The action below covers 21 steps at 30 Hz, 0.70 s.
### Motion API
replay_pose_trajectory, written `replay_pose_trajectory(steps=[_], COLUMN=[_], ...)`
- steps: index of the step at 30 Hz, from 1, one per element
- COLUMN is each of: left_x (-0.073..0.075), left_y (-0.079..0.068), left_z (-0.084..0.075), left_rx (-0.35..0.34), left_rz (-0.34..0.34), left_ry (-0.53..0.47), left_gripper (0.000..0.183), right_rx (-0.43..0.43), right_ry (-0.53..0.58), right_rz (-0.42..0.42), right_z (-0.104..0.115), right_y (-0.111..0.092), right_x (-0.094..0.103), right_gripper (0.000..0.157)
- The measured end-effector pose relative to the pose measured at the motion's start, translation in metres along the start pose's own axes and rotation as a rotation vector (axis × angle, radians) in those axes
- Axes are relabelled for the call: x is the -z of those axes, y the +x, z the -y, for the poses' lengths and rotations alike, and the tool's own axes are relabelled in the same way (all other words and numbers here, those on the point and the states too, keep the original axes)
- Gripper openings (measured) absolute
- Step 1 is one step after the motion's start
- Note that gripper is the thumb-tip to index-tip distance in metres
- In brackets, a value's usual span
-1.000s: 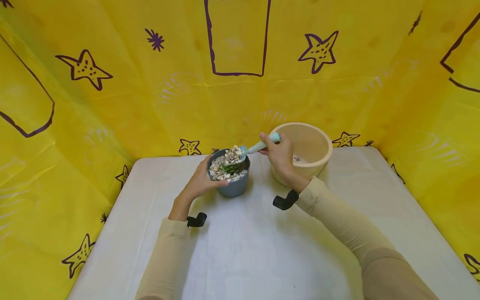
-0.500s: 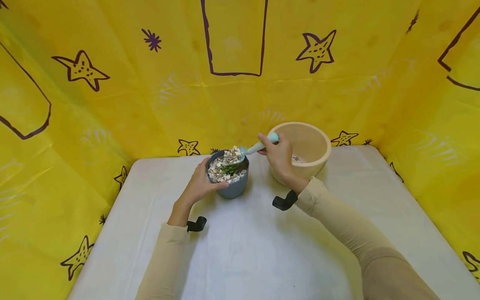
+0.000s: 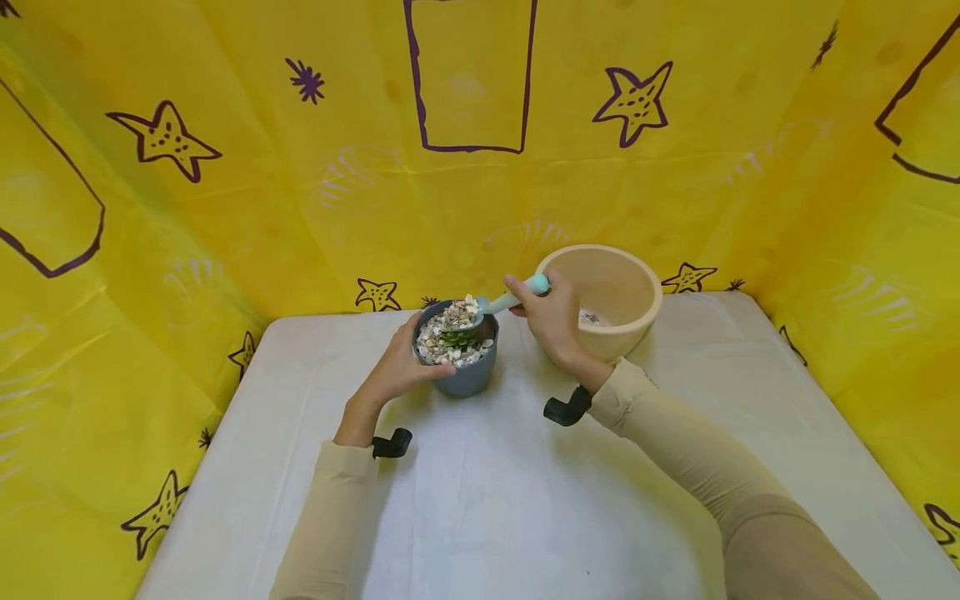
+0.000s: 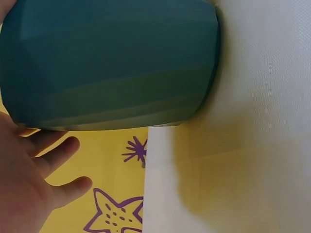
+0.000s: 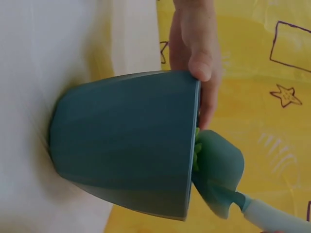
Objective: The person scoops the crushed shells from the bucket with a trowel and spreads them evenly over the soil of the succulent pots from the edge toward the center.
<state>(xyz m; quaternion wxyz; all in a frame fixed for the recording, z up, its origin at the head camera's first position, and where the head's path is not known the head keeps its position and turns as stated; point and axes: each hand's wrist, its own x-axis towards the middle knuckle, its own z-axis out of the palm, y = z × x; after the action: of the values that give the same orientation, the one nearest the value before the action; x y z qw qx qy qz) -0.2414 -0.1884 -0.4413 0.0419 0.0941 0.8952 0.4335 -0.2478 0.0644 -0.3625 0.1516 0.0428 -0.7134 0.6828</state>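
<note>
A grey-blue flower pot [image 3: 468,383] stands upright on the table, nearly filled with pale gravel [image 3: 431,340] around a small green succulent [image 3: 458,339]. My left hand [image 3: 397,364] grips its left side, thumb over the near rim; in the left wrist view some fingers stand away from the pot wall [image 4: 107,63]. With my right hand [image 3: 553,323] I hold a light teal hand trowel [image 3: 517,295] by its handle. Its blade, loaded with gravel, is over the pot, just above the plant. From the right wrist view, the underside of the trowel blade [image 5: 224,165] shows beside some leaves [image 5: 197,150].
A large beige pot [image 3: 651,310] stands just right of my right hand, with a little gravel [image 3: 589,317] at its bottom. The white table [image 3: 480,500] meets a yellow curtain [image 3: 465,200] with purple starfish drawings at the back and sides.
My right hand has shifted a little left and down, bringing the trowel further over the flower pot. The left hand keeps its grip and the pot stays in place.
</note>
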Motion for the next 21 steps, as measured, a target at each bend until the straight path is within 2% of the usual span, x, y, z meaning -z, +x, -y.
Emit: replay_pose_trajectory(steps=[9,15,21], left_x=[-0.0046,-0.0057,-0.0047], left_y=[-0.0035,-0.0059,-0.0068], left_z=[-0.0024,-0.0035,-0.0046], left_rx=[-0.016,0.01,0.01], left_rz=[-0.019,-0.04,-0.044], left_ry=[0.02,0.046,0.053], left_gripper=[0.12,0.122,0.121], right_rx=[0.028,0.09,0.11], right_ry=[-0.049,-0.113,-0.153], right_rz=[-0.022,-0.031,-0.021], right_z=[0.0043,0.0025,0.0008], right_y=[-0.0012,-0.0054,-0.007], right_x=[0.0039,0.0026,0.0002], right_gripper=[0.036,0.036,0.037])
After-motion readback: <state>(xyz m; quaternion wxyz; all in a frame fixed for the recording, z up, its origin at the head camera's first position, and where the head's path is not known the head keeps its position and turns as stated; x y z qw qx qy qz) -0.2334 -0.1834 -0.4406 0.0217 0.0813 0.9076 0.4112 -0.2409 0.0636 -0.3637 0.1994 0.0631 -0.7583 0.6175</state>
